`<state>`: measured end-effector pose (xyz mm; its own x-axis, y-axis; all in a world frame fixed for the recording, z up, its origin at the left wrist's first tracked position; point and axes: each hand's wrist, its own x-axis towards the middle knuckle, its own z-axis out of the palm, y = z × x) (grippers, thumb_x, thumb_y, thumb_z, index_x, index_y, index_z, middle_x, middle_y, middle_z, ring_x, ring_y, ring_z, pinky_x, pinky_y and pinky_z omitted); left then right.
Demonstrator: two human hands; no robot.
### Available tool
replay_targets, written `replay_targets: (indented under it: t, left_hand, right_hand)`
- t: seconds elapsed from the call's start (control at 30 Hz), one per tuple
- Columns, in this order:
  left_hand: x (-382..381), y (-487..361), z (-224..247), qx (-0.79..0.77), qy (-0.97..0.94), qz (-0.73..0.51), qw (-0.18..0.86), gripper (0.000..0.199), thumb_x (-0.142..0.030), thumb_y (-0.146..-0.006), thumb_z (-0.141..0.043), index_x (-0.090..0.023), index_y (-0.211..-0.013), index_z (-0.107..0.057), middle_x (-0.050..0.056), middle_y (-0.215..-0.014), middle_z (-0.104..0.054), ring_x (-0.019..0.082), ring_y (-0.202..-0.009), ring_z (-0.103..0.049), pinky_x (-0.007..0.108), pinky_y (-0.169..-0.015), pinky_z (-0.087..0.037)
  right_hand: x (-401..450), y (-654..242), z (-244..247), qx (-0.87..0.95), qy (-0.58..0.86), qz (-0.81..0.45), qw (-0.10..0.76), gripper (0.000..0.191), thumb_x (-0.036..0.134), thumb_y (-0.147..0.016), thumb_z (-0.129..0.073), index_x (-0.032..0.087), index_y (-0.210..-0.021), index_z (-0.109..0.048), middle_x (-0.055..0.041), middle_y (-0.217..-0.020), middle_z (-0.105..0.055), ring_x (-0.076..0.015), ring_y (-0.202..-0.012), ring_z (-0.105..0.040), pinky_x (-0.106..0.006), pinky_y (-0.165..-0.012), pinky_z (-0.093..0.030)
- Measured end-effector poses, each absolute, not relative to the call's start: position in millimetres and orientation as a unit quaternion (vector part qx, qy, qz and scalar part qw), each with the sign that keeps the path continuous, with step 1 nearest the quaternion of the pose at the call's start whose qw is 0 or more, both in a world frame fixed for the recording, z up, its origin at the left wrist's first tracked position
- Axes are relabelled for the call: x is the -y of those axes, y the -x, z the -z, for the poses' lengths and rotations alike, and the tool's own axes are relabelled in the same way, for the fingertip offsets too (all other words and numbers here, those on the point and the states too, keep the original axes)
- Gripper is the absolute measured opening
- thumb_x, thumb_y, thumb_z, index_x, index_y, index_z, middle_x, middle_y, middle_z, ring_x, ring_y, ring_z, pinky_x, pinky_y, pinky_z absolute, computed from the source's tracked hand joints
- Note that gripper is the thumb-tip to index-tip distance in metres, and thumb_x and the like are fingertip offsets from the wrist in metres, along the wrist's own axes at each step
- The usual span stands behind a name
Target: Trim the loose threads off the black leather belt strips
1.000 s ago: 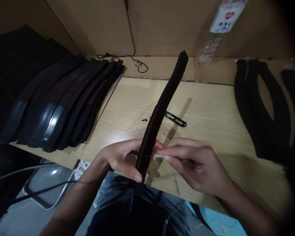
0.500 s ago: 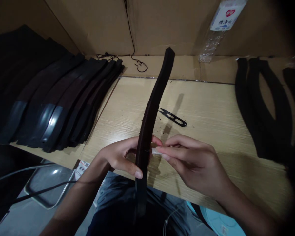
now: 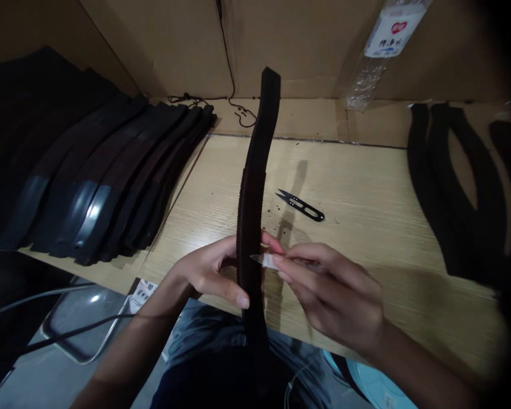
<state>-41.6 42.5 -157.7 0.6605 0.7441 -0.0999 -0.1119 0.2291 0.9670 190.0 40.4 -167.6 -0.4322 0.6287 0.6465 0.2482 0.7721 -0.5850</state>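
Observation:
My left hand (image 3: 215, 270) grips a long, curved black strip (image 3: 252, 210), its thumb on the near side and its fingers passing behind. The strip stands nearly upright over the table's front edge; its dark brown middle section has finely ridged edges. In my right hand (image 3: 336, 284) is a slim pointed tool (image 3: 269, 261) with white wrapping near its tip, pinched between thumb and fingers. The tip lies against or just in front of the brown section. Beyond my right hand, black thread snips (image 3: 301, 205) lie on the table.
Many similar black strips (image 3: 111, 170) are stacked on the left. Several plain black curved pieces (image 3: 447, 187) lie on the right. Cardboard (image 3: 289, 51) walls the back, with a dark cord (image 3: 226, 51) hanging down. Dark crumbs (image 3: 276, 218) dot the table (image 3: 349, 182). A light-blue round object (image 3: 377, 380) sits below.
The strip's upper end has swung left and its face has turned more toward me. My right hand has shifted slightly, and the tool's pointed tip now shows over the brown section.

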Motion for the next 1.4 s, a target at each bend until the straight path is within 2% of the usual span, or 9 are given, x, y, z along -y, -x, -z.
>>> replay_targets:
  t: [0.13, 0.27, 0.47, 0.7, 0.93, 1.23, 1.4]
  left_hand:
    - [-41, 43, 159, -0.289, -0.549, -0.284, 0.731, 0.07, -0.028, -0.063, -0.085, -0.02, -0.125, -0.053, 0.002, -0.082, -0.067, 0.018, -0.072, -0.064, 0.029, -0.066, -0.051]
    - [-42, 45, 160, -0.287, -0.554, -0.266, 0.735, 0.071, -0.033, -0.062, -0.085, -0.019, -0.124, -0.055, 0.004, -0.081, -0.067, 0.021, -0.075, -0.065, 0.031, -0.068, -0.052]
    - [-44, 45, 161, -0.294, -0.566, -0.274, 0.72, 0.069, -0.037, -0.061, -0.085, -0.019, -0.121, -0.059, 0.007, -0.089, -0.069, 0.025, -0.089, -0.065, 0.036, -0.077, -0.054]
    - [-42, 44, 158, -0.291, -0.559, -0.272, 0.727, 0.067, -0.035, -0.062, -0.086, -0.02, -0.121, -0.057, 0.004, -0.085, -0.067, 0.019, -0.076, -0.064, 0.03, -0.068, -0.053]
    - [-45, 46, 162, -0.306, -0.567, -0.285, 0.71, 0.07, -0.03, -0.059, -0.088, -0.021, -0.122, -0.057, 0.005, -0.091, -0.067, 0.02, -0.08, -0.064, 0.03, -0.07, -0.052]
    - [-42, 36, 161, -0.32, -0.537, -0.311, 0.715, 0.062, -0.021, -0.063, -0.086, -0.024, -0.118, -0.057, 0.003, -0.103, -0.061, 0.016, -0.086, -0.062, 0.026, -0.072, -0.05]
    - [-40, 31, 162, -0.322, -0.526, -0.319, 0.72, 0.059, -0.02, -0.065, -0.085, -0.023, -0.116, -0.056, 0.001, -0.1, -0.059, 0.012, -0.082, -0.06, 0.021, -0.069, -0.049]
  right_hand:
    - [-48, -190, 160, 0.791, 0.253, -0.302, 0.469, 0.038, 0.004, -0.085, -0.06, 0.024, -0.116, -0.069, -0.0031, -0.099, -0.068, -0.0118, -0.077, -0.068, -0.023, -0.063, -0.058]
    - [-50, -191, 159, 0.797, 0.248, -0.318, 0.45, 0.034, 0.008, -0.086, -0.061, 0.025, -0.114, -0.07, -0.0027, -0.098, -0.07, -0.0128, -0.078, -0.069, -0.025, -0.065, -0.059]
    - [-51, -191, 160, 0.805, 0.239, -0.326, 0.434, 0.03, 0.009, -0.088, -0.06, 0.023, -0.112, -0.07, -0.0022, -0.095, -0.07, -0.0106, -0.076, -0.067, -0.022, -0.062, -0.056]
    - [-53, -191, 157, 0.803, 0.239, -0.337, 0.429, 0.028, 0.007, -0.087, -0.061, 0.022, -0.109, -0.07, -0.0016, -0.094, -0.07, -0.0095, -0.077, -0.066, -0.021, -0.064, -0.055]
    - [-46, -186, 164, 0.796, 0.269, -0.291, 0.458, 0.03, 0.004, -0.086, -0.062, 0.021, -0.11, -0.069, -0.0026, -0.102, -0.066, -0.0084, -0.08, -0.065, -0.021, -0.068, -0.055]
    - [-31, -172, 178, 0.774, 0.317, -0.223, 0.5, 0.033, 0.004, -0.086, -0.064, 0.019, -0.116, -0.065, -0.0057, -0.106, -0.063, -0.013, -0.091, -0.067, -0.025, -0.078, -0.059]
    - [-27, -170, 182, 0.781, 0.334, -0.189, 0.492, 0.033, 0.006, -0.088, -0.063, 0.019, -0.118, -0.065, -0.0065, -0.107, -0.063, -0.0139, -0.094, -0.067, -0.026, -0.081, -0.059]
